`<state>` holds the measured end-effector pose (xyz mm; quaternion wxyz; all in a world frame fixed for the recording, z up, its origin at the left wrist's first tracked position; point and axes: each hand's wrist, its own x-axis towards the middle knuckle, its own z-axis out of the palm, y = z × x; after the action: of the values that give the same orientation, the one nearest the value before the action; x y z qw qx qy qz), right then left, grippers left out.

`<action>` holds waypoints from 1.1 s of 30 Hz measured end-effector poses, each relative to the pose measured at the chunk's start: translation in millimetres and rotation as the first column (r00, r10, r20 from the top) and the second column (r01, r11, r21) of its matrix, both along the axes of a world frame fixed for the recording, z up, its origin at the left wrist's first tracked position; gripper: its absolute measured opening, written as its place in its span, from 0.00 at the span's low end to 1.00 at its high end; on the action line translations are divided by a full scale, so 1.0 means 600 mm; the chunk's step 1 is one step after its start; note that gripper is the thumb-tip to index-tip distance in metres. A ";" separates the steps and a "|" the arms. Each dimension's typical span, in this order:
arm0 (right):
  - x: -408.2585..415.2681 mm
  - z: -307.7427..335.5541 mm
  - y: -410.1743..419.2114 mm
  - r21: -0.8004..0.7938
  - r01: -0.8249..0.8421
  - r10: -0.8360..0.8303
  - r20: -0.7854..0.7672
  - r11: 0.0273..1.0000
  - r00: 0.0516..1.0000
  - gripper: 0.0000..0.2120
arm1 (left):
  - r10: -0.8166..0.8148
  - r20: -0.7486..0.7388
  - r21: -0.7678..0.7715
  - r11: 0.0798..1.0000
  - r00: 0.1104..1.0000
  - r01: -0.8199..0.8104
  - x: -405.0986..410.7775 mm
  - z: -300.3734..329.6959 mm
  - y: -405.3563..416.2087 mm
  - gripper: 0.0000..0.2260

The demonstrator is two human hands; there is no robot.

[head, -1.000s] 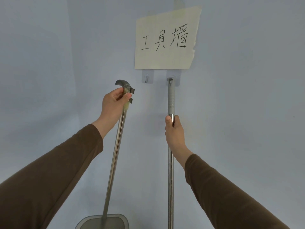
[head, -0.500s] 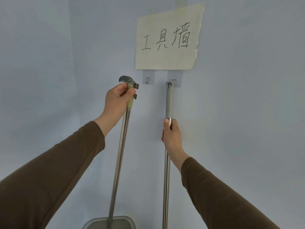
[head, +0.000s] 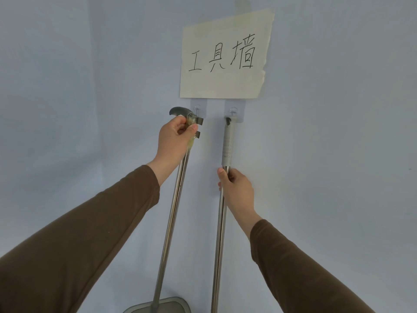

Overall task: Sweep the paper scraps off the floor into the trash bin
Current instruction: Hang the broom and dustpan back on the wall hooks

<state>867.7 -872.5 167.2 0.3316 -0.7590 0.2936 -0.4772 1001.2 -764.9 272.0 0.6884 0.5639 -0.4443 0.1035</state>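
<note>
Item: my left hand (head: 174, 141) grips dustpan handle (head: 171, 211), right hand (head: 237, 188) grips broom pole (head: 220, 233), frame centre; risk: pole top snagging its wall hook (head: 233, 112).

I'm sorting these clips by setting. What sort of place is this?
Probably a tool-storage corner of a plain indoor room. A handwritten paper sign is stuck on a bare pale wall above two stick-on hooks, and two long metal-handled cleaning tools, apparently a dustpan and a broom, are held below them.
</note>
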 end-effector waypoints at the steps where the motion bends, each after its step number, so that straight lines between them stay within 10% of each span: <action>1: -0.005 0.002 -0.001 -0.045 0.021 -0.023 -0.044 0.999 0.999 0.17 | 0.006 0.009 0.006 1.000 1.000 -0.006 -0.003 0.000 -0.005 0.08; 33: -0.042 0.018 -0.015 -0.184 0.097 -0.139 -0.234 0.978 0.962 0.16 | 0.124 0.081 0.069 0.989 0.989 -0.130 0.002 -0.008 -0.086 0.10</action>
<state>842.3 -881.5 178.2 0.1973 -0.8189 0.3351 -0.4222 1002.3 -816.2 267.5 0.6417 0.6117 -0.4369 0.1521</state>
